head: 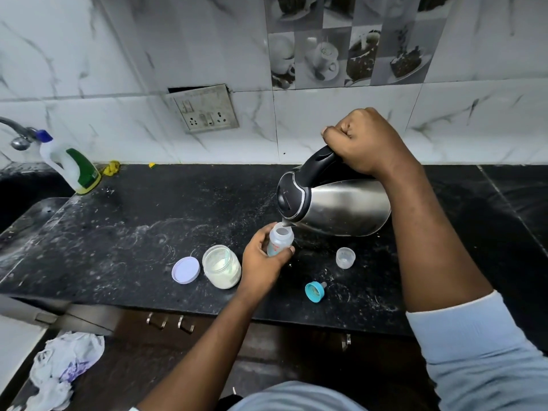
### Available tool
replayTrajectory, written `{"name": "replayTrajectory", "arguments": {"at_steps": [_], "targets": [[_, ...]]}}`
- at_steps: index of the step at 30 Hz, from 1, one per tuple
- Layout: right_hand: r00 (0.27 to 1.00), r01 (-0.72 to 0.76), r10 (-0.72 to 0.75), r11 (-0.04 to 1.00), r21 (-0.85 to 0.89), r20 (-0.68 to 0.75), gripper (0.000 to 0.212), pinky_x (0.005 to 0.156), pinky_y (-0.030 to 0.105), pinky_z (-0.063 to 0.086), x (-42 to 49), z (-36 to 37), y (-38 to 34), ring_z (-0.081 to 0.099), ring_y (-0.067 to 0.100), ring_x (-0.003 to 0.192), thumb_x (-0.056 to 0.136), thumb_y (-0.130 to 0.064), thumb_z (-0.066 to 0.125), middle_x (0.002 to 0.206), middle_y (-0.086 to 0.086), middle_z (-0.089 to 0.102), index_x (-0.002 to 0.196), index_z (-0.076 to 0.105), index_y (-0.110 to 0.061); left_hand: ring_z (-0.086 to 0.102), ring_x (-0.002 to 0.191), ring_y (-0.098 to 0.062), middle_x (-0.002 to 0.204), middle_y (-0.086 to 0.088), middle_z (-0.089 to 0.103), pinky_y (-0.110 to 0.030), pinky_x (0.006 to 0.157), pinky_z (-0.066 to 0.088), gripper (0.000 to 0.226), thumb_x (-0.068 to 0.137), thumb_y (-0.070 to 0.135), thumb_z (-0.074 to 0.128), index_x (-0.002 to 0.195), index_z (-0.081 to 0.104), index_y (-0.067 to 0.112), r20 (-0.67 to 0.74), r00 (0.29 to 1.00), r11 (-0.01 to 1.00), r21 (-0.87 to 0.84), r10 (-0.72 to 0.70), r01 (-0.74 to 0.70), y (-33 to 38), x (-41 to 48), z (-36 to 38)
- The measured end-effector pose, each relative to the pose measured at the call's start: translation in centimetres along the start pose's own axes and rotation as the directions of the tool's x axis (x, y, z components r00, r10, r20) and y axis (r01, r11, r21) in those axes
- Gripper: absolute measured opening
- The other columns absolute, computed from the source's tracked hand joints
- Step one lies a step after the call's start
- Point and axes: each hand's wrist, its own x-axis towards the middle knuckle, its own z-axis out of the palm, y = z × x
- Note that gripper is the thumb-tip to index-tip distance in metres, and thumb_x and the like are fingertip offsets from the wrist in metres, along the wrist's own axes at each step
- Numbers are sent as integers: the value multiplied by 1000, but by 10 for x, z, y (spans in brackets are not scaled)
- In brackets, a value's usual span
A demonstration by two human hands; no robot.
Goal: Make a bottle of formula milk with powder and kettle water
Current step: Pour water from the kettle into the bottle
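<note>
Head: translucent uncapped bottle (280, 241), steel kettle (341, 203)

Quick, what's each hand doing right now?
Left hand: grips the baby bottle, holding it steady on the counter.
Right hand: grips the kettle by its handle, tilted over the bottle's mouth.

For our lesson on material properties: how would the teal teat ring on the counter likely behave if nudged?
The teal teat ring lies on its side on a round rim, so it would probably roll. It looks thin plastic, so likely light.
</note>
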Motion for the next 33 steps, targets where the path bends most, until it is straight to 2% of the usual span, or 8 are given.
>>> {"name": "replayTrajectory", "arguments": {"at_steps": [3, 9, 17, 25, 33], "targets": [[1000, 13, -13, 1000, -13, 14, 48, 51, 38, 20, 1, -2, -2, 20, 24, 53, 88, -30, 54, 55, 9, 22, 53, 27, -12, 74, 100, 0, 114, 6, 79, -17, 86, 56, 53, 82, -10, 83, 121, 68, 24, -2, 1000, 1000, 1, -3, 3, 2, -2, 0], [997, 54, -51, 997, -59, 53, 48, 51, 38, 19, 3, -7, -8, 19, 24, 53, 88, -30, 53, 54, 8, 20, 52, 26, -13, 75, 110, -13, 118, 3, 79, -24, 93, 59, 55, 81, -8, 84, 127, 69, 19, -2, 1000, 1000, 3, -18, 18, -3, -2, -3], [992, 87, -75, 989, -117, 99, 51, 51, 37, 19, 6, -7, -16, 20, 24, 52, 90, -33, 54, 53, 7, 20, 52, 27, -14, 74, 113, -17, 121, 2, 78, -34, 101, 58, 58, 79, -4, 86, 128, 69, 21, 22, 1000, 1000, 15, -18, 18, -7, 3, -3], [991, 102, -86, 983, -154, 106, 53, 50, 36, 20, 7, -3, -20, 21, 25, 52, 91, -34, 56, 51, 7, 21, 51, 28, -12, 74, 109, -10, 119, 4, 78, -22, 92, 56, 58, 80, -8, 84, 122, 69, 28, 32, 999, 1000, 12, -29, 28, -8, 5, -2], [989, 119, -97, 972, -203, 112, 55, 49, 34, 22, 6, 2, -26, 27, 28, 52, 92, -38, 55, 49, 8, 24, 52, 34, -7, 73, 104, -4, 116, 5, 78, -19, 89, 56, 57, 81, -9, 83, 115, 68, 33, 31, 999, 1000, 29, -12, 11, -6, 5, -4]]}}
